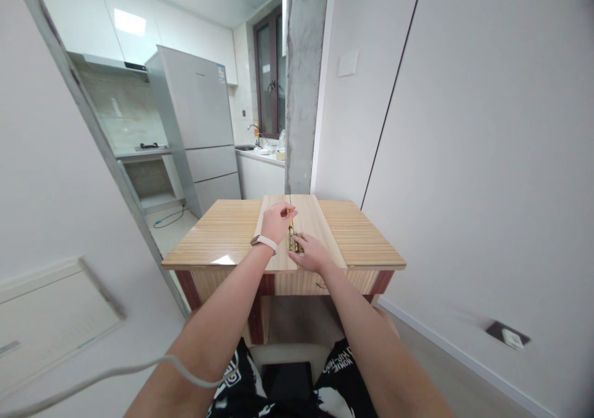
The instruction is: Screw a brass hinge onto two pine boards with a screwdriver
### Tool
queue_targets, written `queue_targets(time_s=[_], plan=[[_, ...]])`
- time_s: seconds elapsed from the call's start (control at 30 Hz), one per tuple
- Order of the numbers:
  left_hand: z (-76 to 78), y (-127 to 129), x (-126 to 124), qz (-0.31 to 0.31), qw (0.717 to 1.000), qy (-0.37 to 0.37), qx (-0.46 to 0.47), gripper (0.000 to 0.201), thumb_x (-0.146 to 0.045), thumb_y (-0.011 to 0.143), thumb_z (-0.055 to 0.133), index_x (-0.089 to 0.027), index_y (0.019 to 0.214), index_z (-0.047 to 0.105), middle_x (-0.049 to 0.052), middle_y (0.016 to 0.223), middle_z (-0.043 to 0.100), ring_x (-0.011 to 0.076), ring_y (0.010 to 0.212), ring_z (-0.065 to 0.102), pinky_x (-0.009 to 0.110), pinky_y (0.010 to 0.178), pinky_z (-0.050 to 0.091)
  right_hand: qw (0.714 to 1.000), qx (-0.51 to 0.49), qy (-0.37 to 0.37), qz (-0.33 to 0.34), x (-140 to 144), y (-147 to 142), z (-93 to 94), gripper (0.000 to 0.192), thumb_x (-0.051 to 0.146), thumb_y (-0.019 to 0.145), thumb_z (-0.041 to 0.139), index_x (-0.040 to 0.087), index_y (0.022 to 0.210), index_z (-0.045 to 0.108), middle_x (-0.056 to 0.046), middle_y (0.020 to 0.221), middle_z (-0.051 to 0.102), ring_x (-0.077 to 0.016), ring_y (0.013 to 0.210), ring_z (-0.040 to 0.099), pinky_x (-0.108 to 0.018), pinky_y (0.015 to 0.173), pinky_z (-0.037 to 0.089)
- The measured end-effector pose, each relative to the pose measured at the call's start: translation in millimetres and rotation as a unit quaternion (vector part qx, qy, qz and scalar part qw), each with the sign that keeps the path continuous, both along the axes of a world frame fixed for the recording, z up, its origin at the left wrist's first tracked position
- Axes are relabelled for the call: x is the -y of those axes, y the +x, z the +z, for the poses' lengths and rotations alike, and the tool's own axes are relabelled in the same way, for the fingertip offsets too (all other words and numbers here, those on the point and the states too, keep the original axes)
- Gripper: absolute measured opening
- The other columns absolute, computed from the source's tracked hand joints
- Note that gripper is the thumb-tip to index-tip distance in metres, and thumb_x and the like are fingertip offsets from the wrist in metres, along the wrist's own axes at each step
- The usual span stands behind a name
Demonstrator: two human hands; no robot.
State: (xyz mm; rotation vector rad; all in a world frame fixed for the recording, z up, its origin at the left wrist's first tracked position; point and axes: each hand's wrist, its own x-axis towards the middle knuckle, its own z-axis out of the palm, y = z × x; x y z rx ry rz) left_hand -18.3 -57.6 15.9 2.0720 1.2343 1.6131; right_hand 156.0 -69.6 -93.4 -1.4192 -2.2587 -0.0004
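A brass-coloured hinge lies across the seam between two pale wooden boards, the left board and the right board, side by side on a table. My right hand holds the hinge down, thumb and fingers at its right side. My left hand, with a light-strapped watch on the wrist, is closed around a slim yellow tool, apparently a screwdriver, just beyond the hinge. Fingers cover much of this tool, and whether its tip touches the hinge cannot be made out.
The striped wooden table stands before me, its front edge close to my forearms. A pale cable crosses at lower left. Behind are a fridge and a grey pillar; a white wall rises at right. A dark flat object sits between my legs.
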Motion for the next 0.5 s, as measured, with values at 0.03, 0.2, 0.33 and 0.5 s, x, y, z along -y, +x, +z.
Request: queue_targets(time_s=[0.03,0.2,0.33,0.5], plan=[[0.0,-0.3,0.6,-0.010,1.000,-0.002,-0.001,0.010,-0.023,0.090,0.069,-0.023,0.099,0.074,0.003,0.093,0.076,0.0175,0.081,0.070,0.033,0.081,0.057,1.000,0.000,-0.002,-0.001,0.0,0.0,-0.1,0.071,0.067,0.089,0.055,0.025,0.146,0.055,-0.011,0.152,0.050,-0.0299,0.137,0.048,-0.042,0.117,0.035],[-2.2,-0.8,2.9,-0.040,0.999,0.020,0.000,0.020,-0.020,0.095,0.061,-0.023,0.113,0.069,0.006,0.105,0.074,0.0181,0.092,0.071,0.034,0.088,0.057,1.000,-0.007,-0.004,-0.003,-0.4,-0.3,-0.2,0.071,0.066,0.089,0.057,0.025,0.147,0.055,-0.011,0.153,0.048,-0.0300,0.139,0.047,-0.042,0.118,0.034],[-3.6,0.8,3.1,-0.028,0.999,0.032,0.002,0.010,-0.023,0.093,0.065,-0.022,0.100,0.071,0.005,0.100,0.072,0.0167,0.086,0.069,0.031,0.081,0.058,1.000,-0.007,-0.006,-0.004,-0.4,-0.3,0.0,0.071,0.066,0.089,0.057,0.025,0.147,0.055,-0.012,0.153,0.048,-0.0300,0.139,0.046,-0.041,0.118,0.034],[-3.0,0.3,1.8,0.018,0.998,0.055,0.007,0.013,-0.026,0.082,0.078,-0.020,0.093,0.073,0.004,0.095,0.066,0.0149,0.078,0.065,0.031,0.078,0.057,1.000,-0.003,-0.008,0.000,-0.5,0.4,0.4,0.071,0.066,0.089,0.056,0.026,0.148,0.054,-0.011,0.154,0.047,-0.0296,0.139,0.047,-0.042,0.117,0.034]])
